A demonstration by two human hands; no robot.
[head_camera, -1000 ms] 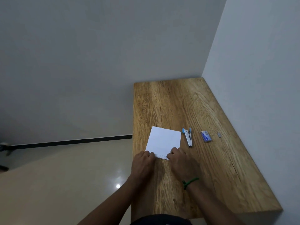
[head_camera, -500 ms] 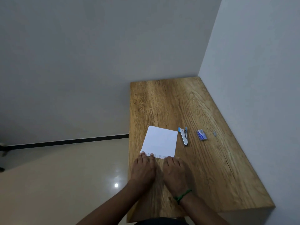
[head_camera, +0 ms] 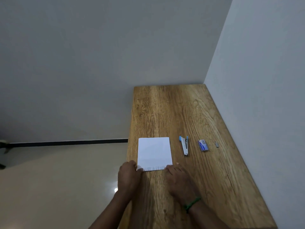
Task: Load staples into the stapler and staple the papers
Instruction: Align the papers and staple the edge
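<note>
Left hand: palm down at the near left corner of the papers, fingers flat and loosely together, resting on the sheet's edge and gripping nothing.
Papers: white stack lying flat on the wooden table near its left edge; a strip of fine print runs along the near edge between the two hands, which looks squared to the table.
Right hand: palm down at the near right corner of the papers, fingertips touching the sheet, fingers extended, nothing held; a green band circles the wrist.
Stapler: just right of the papers, apart from them; slim metal body with blue ends, long axis running away from the person, top arm splayed open in a narrow V at the far end.
Staple box: small blue box, further right, lying flat.
Staple strip: small grey piece, likely loose staples, rightmost, near the wall.
Key relation: stapler lies forward and right of the right fingertips, so the right hand is nearer; its axis roughly lines up with that reach.
Step, as judged: papers being squared; loading not yet begun.
</note>
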